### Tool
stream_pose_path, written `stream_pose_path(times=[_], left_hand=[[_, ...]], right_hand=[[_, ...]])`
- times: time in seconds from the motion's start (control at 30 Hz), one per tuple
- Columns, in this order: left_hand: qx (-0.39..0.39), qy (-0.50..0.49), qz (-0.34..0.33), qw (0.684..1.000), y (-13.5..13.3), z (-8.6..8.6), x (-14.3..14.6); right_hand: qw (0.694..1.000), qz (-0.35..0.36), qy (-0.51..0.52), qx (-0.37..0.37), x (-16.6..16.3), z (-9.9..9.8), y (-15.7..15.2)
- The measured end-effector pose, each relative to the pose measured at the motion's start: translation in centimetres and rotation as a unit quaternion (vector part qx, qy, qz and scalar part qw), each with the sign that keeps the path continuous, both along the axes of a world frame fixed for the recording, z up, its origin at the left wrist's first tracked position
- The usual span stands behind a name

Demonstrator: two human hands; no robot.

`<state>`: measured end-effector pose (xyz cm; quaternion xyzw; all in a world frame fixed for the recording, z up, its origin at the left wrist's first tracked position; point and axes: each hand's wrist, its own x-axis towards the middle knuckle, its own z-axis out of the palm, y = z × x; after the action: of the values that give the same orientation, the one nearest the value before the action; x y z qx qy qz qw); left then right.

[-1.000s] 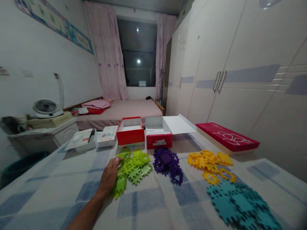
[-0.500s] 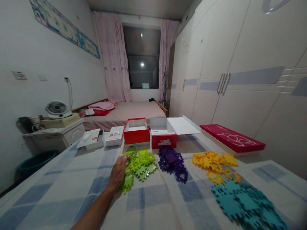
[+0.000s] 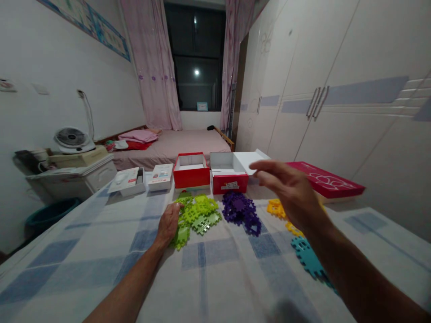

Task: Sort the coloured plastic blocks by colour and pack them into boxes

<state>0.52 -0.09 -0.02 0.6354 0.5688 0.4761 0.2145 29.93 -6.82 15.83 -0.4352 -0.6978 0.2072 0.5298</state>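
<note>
My left hand [image 3: 169,223] rests against the left edge of a pile of lime-green interlocking plastic pieces [image 3: 202,209]. Its fingertips touch the pieces, and part of the fingers is hidden. In the air at the right is my right hand [image 3: 286,188], thumb and fingers apart with nothing between them. It passes in front of the yellow pieces [image 3: 276,209] and partly covers them. Dark purple pieces [image 3: 239,210] lie between the two hands. My right forearm hides much of the teal pieces [image 3: 308,257].
Behind the piles stand a red open box [image 3: 191,178] and a crimson box [image 3: 230,184] with its white flap folded out. Two small white boxes [image 3: 160,177] [image 3: 130,183] sit to their left. A flat crimson box [image 3: 332,180] lies at the right on the checked cloth [image 3: 215,287].
My right hand has come into view from the lower right and reaches over the yellow pieces. My left hand stays at the green pile. The view has tilted down a little.
</note>
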Motion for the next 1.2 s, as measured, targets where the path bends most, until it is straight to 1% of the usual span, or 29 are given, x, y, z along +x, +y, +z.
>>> stream_pose_path(times=[0.07,0.1,0.13,0.2,0.23,0.3,0.4,0.57,0.63,0.7,0.77,0.87,0.93,1.1,1.2], left_hand=[[-0.002,-0.002,0.002,1.000,0.0,0.0,0.0],[-0.003,-0.003,0.002,1.000,0.0,0.0,-0.1],[-0.005,-0.002,0.002,1.000,0.0,0.0,-0.1],[-0.011,-0.001,-0.001,1.000,0.1,-0.1,-0.2],[-0.016,-0.001,0.000,1.000,0.2,-0.1,-0.3],[-0.026,-0.002,0.007,1.000,0.3,-0.1,-0.3],[-0.032,0.000,0.012,0.999,0.4,-0.1,-0.4],[-0.041,-0.006,0.001,0.999,0.6,-0.5,-0.6],[-0.048,-0.008,-0.001,0.999,0.7,-0.9,-0.8],[-0.054,-0.008,-0.004,0.999,0.9,-1.1,-0.9],[-0.058,-0.008,-0.004,0.998,1.0,-1.2,-1.0],[-0.054,0.002,-0.002,0.999,1.0,-1.2,-1.0],[-0.046,0.013,-0.001,0.999,1.0,-1.0,-1.0],[-0.045,0.020,0.002,0.999,0.8,-0.8,-1.0],[-0.041,0.023,0.007,0.999,0.6,-0.6,-0.9]], right_hand=[[0.994,-0.041,-0.104,-0.013,-0.4,-1.1,2.5],[0.984,-0.062,-0.168,-0.017,-0.5,-1.8,4.0],[0.969,-0.082,-0.232,-0.017,-0.7,-2.6,5.5],[0.939,-0.099,-0.328,-0.039,-1.0,-4.1,8.2],[0.926,-0.109,-0.358,-0.055,-1.2,-4.7,9.4],[0.910,-0.127,-0.386,-0.083,-1.5,-5.7,11.2],[0.900,-0.148,-0.395,-0.106,-1.9,-6.3,12.9],[0.883,-0.193,-0.408,-0.132,-2.8,-6.4,14.2],[0.876,-0.218,-0.409,-0.132,-2.9,-6.3,14.4],[0.871,-0.236,-0.414,-0.120,-2.3,-5.9,14.5],[0.866,-0.242,-0.425,-0.108,-0.9,-5.5,14.5],[0.855,-0.231,-0.453,-0.105,1.8,-5.1,14.4],[0.847,-0.224,-0.470,-0.109,3.3,-5.1,14.3],[0.834,-0.224,-0.492,-0.112,5.8,-5.0,14.1],[0.828,-0.234,-0.496,-0.115,8.3,-4.6,13.6]])
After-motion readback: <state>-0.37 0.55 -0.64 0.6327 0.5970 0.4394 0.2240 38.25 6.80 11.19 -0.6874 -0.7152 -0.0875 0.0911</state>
